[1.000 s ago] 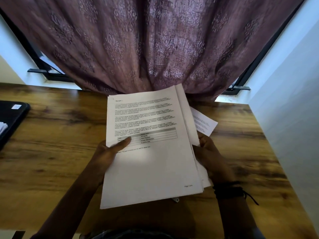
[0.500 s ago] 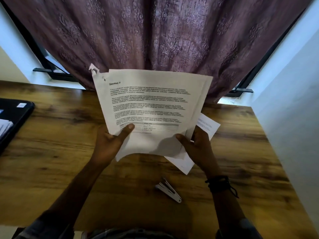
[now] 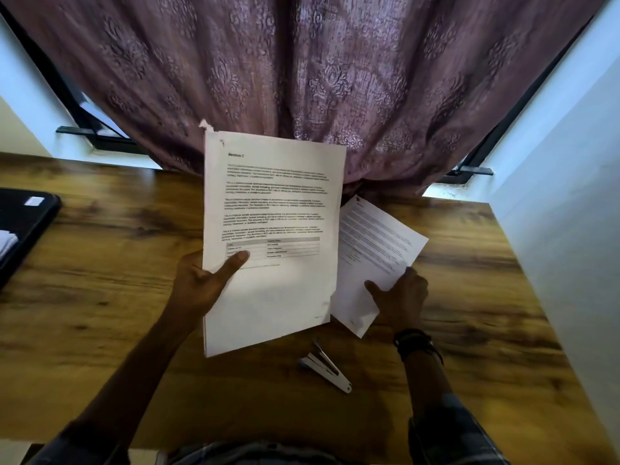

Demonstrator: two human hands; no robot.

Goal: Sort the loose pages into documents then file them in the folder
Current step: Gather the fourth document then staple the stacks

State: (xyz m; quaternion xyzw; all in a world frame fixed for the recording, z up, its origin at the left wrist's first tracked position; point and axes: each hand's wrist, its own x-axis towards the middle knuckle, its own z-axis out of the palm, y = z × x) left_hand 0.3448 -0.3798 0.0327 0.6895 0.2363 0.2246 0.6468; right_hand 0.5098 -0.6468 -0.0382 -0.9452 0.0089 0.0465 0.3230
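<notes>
Above a wooden worktop, the left hand clamped a sheaf of printed pages upright by its left edge and the right hand pinched a loose page beside it, both light, limp, probably best held edgewise.

Matt paper pages, grained wooden table, patterned cloth curtain.

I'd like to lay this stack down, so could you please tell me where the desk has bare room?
Bare wood: between the black folder and the left hand gripping the stack, and between the right hand and the wall. Crowded mid-desk: loose page, stapler.
</notes>
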